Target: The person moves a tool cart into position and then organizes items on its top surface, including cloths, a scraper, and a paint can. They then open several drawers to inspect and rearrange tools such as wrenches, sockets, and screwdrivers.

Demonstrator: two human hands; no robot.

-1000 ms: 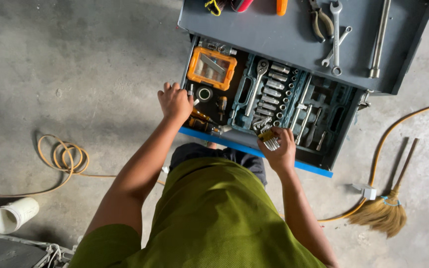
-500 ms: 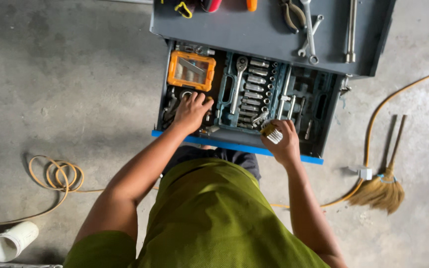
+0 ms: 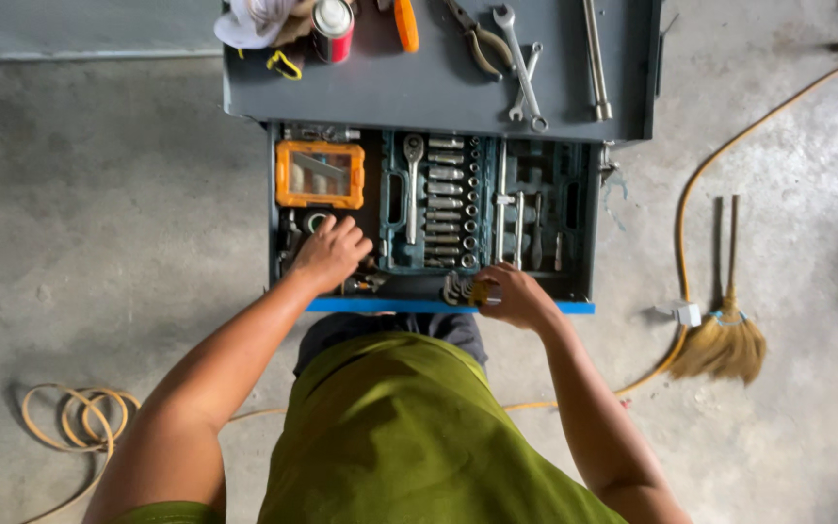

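Reaching into an open blue metal tool drawer, the left hand is spread over loose tools at its left; the right hand is closed on a small yellow object at its front edge.

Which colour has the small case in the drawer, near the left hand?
Orange, with a clear lid: the small case shows best in the head view.

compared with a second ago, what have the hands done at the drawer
The left hand moved from the drawer's front edge deeper in, among the loose tools below the orange case. The right hand, which held a small metal piece up at the front edge, has lowered it to the front row by the socket set; the grip is now hard to see. The drawer stayed open, and the tools on the cabinet top look unmoved.
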